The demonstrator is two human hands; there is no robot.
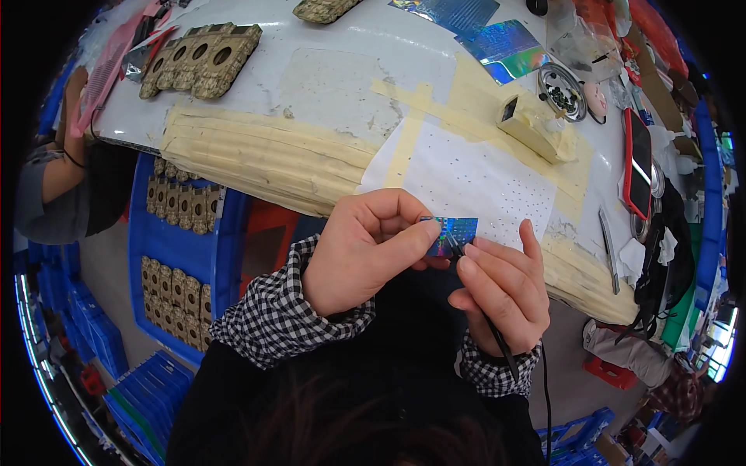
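My left hand pinches a small shiny blue holographic sticker sheet between thumb and fingers, above the table's front edge. Close on its right, my right hand grips slim black tweezers. Their tip meets the face of the sheet, and the handle runs down through the palm. Whether the tip holds a sticker is too small to tell. Just beyond both hands lies a white paper dotted with many tiny dark specks, fixed with yellow masking tape.
Camouflage-patterned housings with round holes lie at the far left; more fill a blue tray below. Rightward are a taped block, a round metal dish, a red-cased phone and silver tweezers. Another person's arm shows at left.
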